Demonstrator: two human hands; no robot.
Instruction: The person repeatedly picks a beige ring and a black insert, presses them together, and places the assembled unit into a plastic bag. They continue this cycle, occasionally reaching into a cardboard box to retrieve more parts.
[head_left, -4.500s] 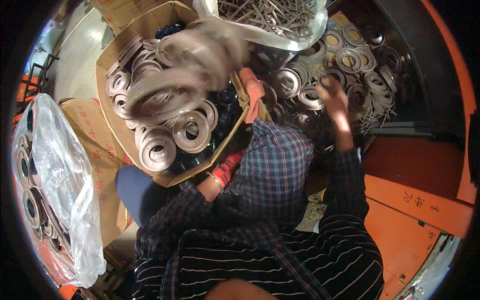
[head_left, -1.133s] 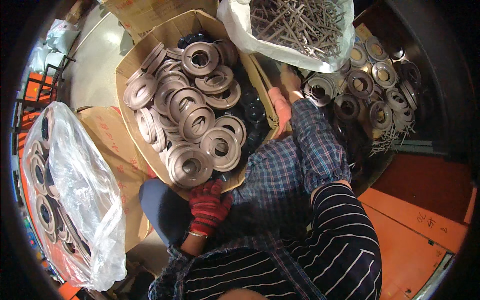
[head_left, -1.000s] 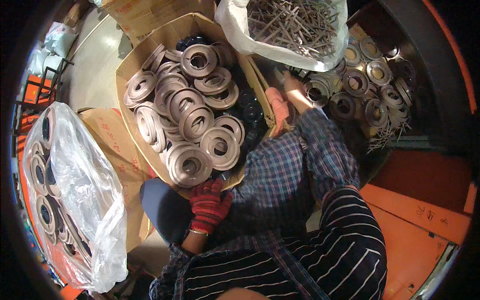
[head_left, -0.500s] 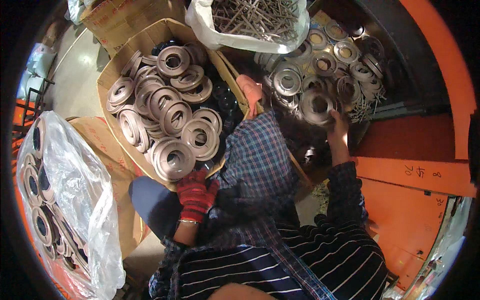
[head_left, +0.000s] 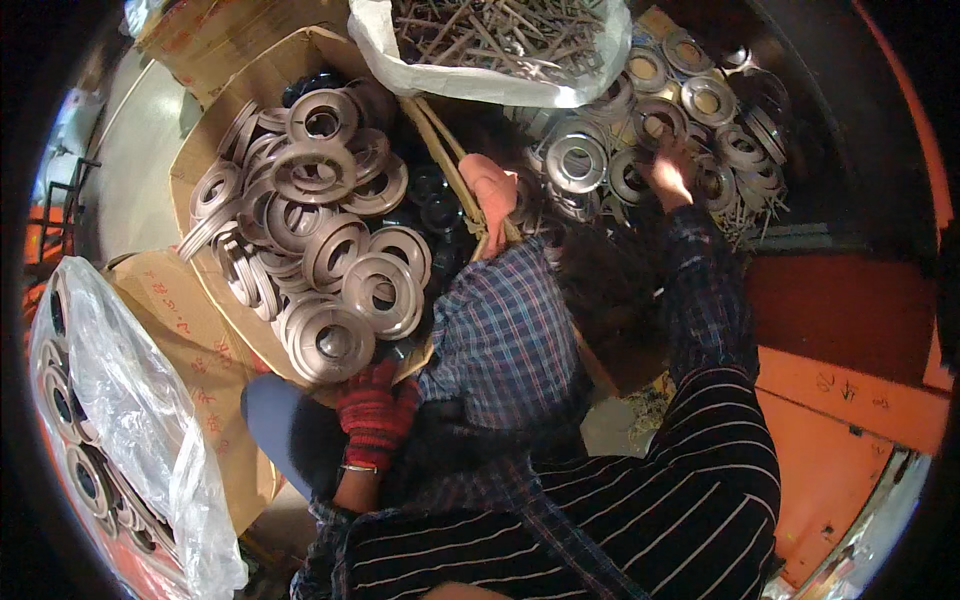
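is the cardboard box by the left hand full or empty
Full: the box is heaped with metal rings up to its rim, beside the gloved left hand.

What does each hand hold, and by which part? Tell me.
Left hand, in a red glove, grips the cardboard box by its near edge. Right hand rests on a metal ring in the pile; whether it grips cannot be told.

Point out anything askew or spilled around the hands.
The grey metal rings lie jumbled and tilted in the cardboard box, not stacked. The left hand in a red glove rests at its near edge; the bare right hand reaches loose rings. Nothing looks damaged.
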